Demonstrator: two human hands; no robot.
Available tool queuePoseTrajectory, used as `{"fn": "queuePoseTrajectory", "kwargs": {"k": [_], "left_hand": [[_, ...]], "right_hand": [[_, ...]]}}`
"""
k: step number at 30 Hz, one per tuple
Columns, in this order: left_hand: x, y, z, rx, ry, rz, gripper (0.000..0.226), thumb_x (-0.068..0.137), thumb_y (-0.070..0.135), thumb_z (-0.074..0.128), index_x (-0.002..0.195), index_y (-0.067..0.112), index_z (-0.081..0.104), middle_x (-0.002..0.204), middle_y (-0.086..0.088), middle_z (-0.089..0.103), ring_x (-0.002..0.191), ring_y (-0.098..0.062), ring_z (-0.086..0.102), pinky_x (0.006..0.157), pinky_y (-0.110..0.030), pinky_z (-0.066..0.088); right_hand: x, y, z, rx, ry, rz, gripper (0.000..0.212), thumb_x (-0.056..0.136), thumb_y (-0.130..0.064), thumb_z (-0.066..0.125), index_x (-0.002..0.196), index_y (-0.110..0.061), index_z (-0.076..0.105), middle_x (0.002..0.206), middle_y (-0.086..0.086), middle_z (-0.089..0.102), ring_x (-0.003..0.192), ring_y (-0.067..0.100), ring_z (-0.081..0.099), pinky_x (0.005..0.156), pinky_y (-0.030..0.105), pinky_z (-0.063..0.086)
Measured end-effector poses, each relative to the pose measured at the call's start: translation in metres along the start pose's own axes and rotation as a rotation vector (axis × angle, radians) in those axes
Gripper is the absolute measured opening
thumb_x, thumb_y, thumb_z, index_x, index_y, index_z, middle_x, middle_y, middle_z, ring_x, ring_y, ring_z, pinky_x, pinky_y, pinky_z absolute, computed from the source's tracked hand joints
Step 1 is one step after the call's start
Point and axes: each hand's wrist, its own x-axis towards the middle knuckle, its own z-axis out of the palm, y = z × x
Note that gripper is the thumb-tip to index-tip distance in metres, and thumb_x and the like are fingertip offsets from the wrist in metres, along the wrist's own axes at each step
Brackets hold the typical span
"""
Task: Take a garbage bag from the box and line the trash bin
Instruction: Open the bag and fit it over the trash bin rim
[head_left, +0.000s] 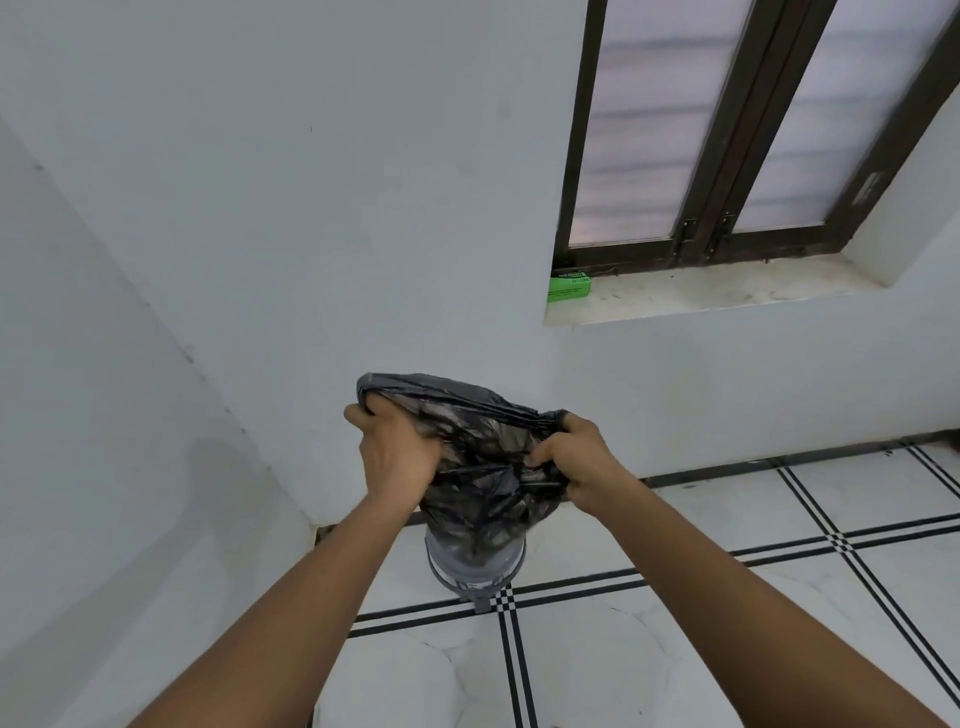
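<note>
Left hand (396, 451) and right hand (576, 467) gripping black garbage bag (483, 467) mouth, bag hanging over grey trash bin (475, 569) on tiled floor (675, 597), green box (569, 286) on far windowsill (701, 291)

left hand (397, 452) bare | right hand (582, 465) bare | forearms bare (no sleeves visible)

Garbage bag (483, 467) held between left hand (397, 452) and right hand (582, 467), directly above trash bin (475, 569) on floor (675, 597) near wall corner. Box (569, 286) on far windowsill (701, 291), left end, below window (727, 130).
</note>
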Motion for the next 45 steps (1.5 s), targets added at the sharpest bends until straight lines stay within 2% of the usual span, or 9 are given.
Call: {"fn": "queuePoseTrajectory", "kwargs": {"k": [7, 13, 17, 24, 29, 32, 36, 40, 45], "left_hand": [[0.022, -0.044, -0.019, 0.371, 0.082, 0.395, 0.052, 0.073, -0.02, 0.063, 0.116, 0.007, 0.053, 0.136, -0.022, 0.033, 0.046, -0.022, 0.039, 0.048, -0.032, 0.04], [0.021, -0.054, -0.014, 0.461, -0.087, 0.331, 0.051, 0.08, 0.0, 0.07, 0.126, 0.009, 0.05, 0.144, -0.017, 0.03, 0.075, -0.033, 0.06, 0.061, -0.041, 0.051], [0.021, -0.021, -0.01, 0.299, -0.532, 0.102, 0.052, 0.083, 0.012, 0.07, 0.133, 0.01, 0.056, 0.136, -0.013, 0.052, 0.101, -0.024, 0.057, 0.086, -0.027, 0.049], [-0.008, -0.012, -0.007, 0.129, 0.241, 0.483, 0.047, 0.086, 0.003, 0.064, 0.129, 0.005, 0.046, 0.139, -0.02, 0.036, 0.082, -0.034, 0.059, 0.067, -0.04, 0.054], [0.001, -0.058, 0.003, 0.694, -0.529, 0.272, 0.039, 0.085, 0.017, 0.062, 0.124, 0.011, 0.06, 0.121, -0.011, 0.06, 0.095, -0.028, 0.064, 0.077, -0.04, 0.059], [-0.005, -0.058, -0.004, 0.767, -1.081, 0.031, 0.039, 0.082, 0.007, 0.065, 0.12, 0.009, 0.068, 0.088, -0.002, 0.062, 0.07, -0.019, 0.06, 0.058, -0.027, 0.052], [-0.001, -0.063, 0.003, 0.407, -0.488, 0.177, 0.042, 0.09, 0.018, 0.063, 0.13, 0.007, 0.055, 0.137, -0.014, 0.045, 0.103, -0.031, 0.063, 0.092, -0.036, 0.053], [-0.006, -0.064, 0.006, 0.231, 0.113, 0.31, 0.082, 0.083, 0.01, 0.072, 0.152, 0.012, 0.027, 0.16, -0.005, 0.017, 0.102, -0.031, 0.061, 0.079, -0.046, 0.059], [0.001, -0.097, 0.021, 0.686, -0.606, 0.258, 0.072, 0.083, 0.03, 0.064, 0.147, 0.014, 0.035, 0.151, -0.014, 0.026, 0.109, -0.034, 0.061, 0.094, -0.045, 0.056]], "right_hand": [[0.015, 0.009, -0.047, -0.757, 0.184, -0.494, 0.051, 0.068, 0.016, 0.048, 0.095, -0.016, 0.078, 0.103, 0.0, 0.074, 0.098, 0.023, 0.069, 0.088, 0.03, 0.058], [0.018, 0.023, -0.041, -1.285, 0.172, -0.629, 0.059, 0.072, 0.004, 0.066, 0.129, -0.007, 0.055, 0.164, 0.002, 0.018, 0.101, 0.029, 0.063, 0.079, 0.039, 0.057], [0.026, 0.024, -0.023, -1.087, -0.03, -0.458, 0.07, 0.081, -0.012, 0.07, 0.146, -0.01, 0.042, 0.166, -0.001, 0.003, 0.137, 0.023, 0.045, 0.111, 0.025, 0.038], [0.01, 0.016, -0.009, -0.684, 0.274, -1.14, 0.045, 0.095, -0.003, 0.056, 0.14, -0.003, 0.052, 0.16, 0.009, 0.028, 0.144, 0.008, 0.035, 0.111, 0.009, 0.031], [0.018, 0.032, -0.032, -1.672, -0.08, -0.151, 0.035, 0.083, -0.019, 0.067, 0.117, -0.012, 0.067, 0.124, 0.01, 0.064, 0.107, 0.031, 0.067, 0.087, 0.036, 0.056], [0.021, 0.039, -0.035, -1.663, -0.167, 0.021, 0.033, 0.079, -0.017, 0.06, 0.111, -0.013, 0.067, 0.109, 0.011, 0.064, 0.104, 0.031, 0.067, 0.085, 0.035, 0.057], [0.031, 0.034, -0.039, -1.179, 0.111, -0.491, 0.033, 0.082, -0.012, 0.055, 0.113, -0.009, 0.066, 0.137, 0.01, 0.056, 0.107, 0.033, 0.066, 0.089, 0.039, 0.056], [0.029, 0.036, -0.035, -1.06, 0.324, -1.012, 0.056, 0.086, -0.004, 0.063, 0.14, -0.005, 0.048, 0.166, 0.006, 0.018, 0.089, 0.024, 0.064, 0.068, 0.035, 0.058], [0.027, 0.053, -0.037, -1.54, -0.005, -0.377, 0.023, 0.083, -0.012, 0.063, 0.107, -0.011, 0.063, 0.114, 0.011, 0.058, 0.088, 0.029, 0.068, 0.073, 0.034, 0.056]]}}
